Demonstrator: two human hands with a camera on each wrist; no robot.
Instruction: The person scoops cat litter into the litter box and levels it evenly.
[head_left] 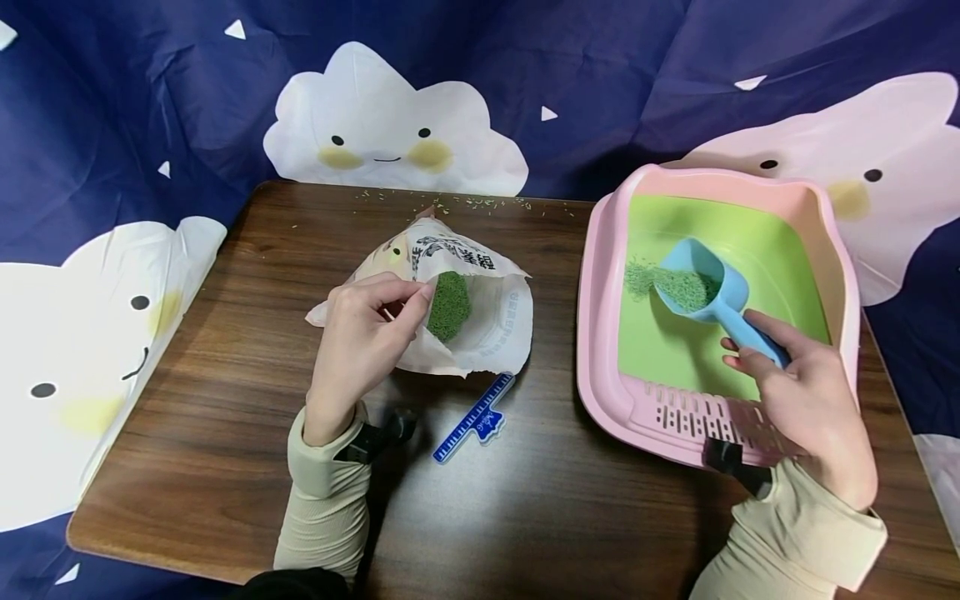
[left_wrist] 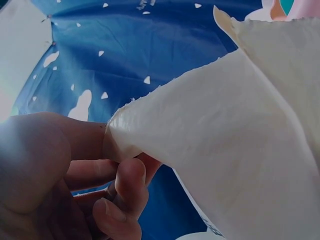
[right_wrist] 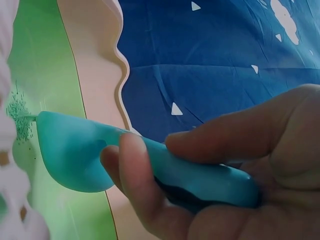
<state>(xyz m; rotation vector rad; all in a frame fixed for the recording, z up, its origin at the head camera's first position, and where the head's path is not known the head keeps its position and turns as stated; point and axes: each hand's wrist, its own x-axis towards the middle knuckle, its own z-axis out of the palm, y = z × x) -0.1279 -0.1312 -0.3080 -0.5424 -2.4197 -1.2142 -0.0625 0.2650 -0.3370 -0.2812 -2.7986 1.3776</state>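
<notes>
My left hand [head_left: 371, 329] pinches the torn edge of a white printed bag [head_left: 504, 321] between thumb and forefinger. Green pellets [head_left: 450, 307] show inside the bag's open mouth. In the left wrist view the pinched corner of the bag [left_wrist: 200, 110] stretches out from the fingertips. My right hand [head_left: 813, 387] grips the handle of a blue scoop [head_left: 731, 292] over the pink litter box [head_left: 588, 333]. The scoop is tilted to the left, and green pellets spill from its lip onto the box's green floor [head_left: 675, 358]. From the right wrist, the scoop [right_wrist: 75, 150] appears with fingers wrapped round its handle.
A blue ruler-like clip [head_left: 474, 418] lies on the brown wooden table [head_left: 202, 392] in front of the bag. Scattered pellets [head_left: 480, 202] dot the table's back edge. A dark blue cloth [head_left: 585, 67] with cloud faces hangs behind. The box has a slotted front ledge [head_left: 697, 412].
</notes>
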